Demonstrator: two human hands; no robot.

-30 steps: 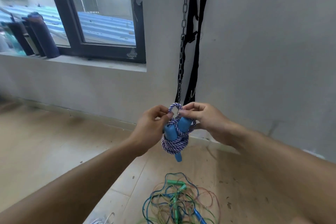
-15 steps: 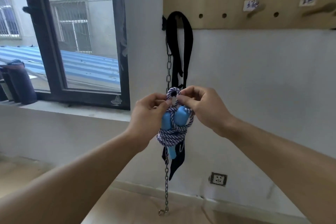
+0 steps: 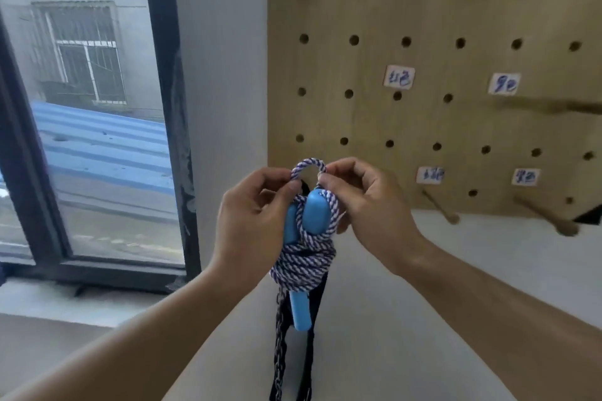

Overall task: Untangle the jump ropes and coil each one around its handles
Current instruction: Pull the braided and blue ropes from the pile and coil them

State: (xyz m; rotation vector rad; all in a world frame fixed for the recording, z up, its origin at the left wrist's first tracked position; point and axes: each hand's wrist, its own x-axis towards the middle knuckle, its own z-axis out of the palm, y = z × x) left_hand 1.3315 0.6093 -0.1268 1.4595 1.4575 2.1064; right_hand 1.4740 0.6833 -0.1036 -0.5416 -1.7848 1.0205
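Holding coiled purple-and-white twisted jump rope [image 3: 304, 262] on blue plastic handles [image 3: 314, 216] before wooden pegboard [image 3: 423, 120]. Left hand [image 3: 250, 225], right hand [image 3: 365, 212] both pinching top loop [image 3: 308, 166]. Coiling apparently finished; next likely hooking loop over peg.

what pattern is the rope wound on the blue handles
The rope is a white and purple twisted stripe, seen in the head view.

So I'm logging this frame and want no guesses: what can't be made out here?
- Head view: writing on the white paper labels on the wooden pegboard is too blurred.
- Black strap and chain: their top is hidden behind the purple-and-white rope coiled on blue handles, pinched by left hand and right hand.
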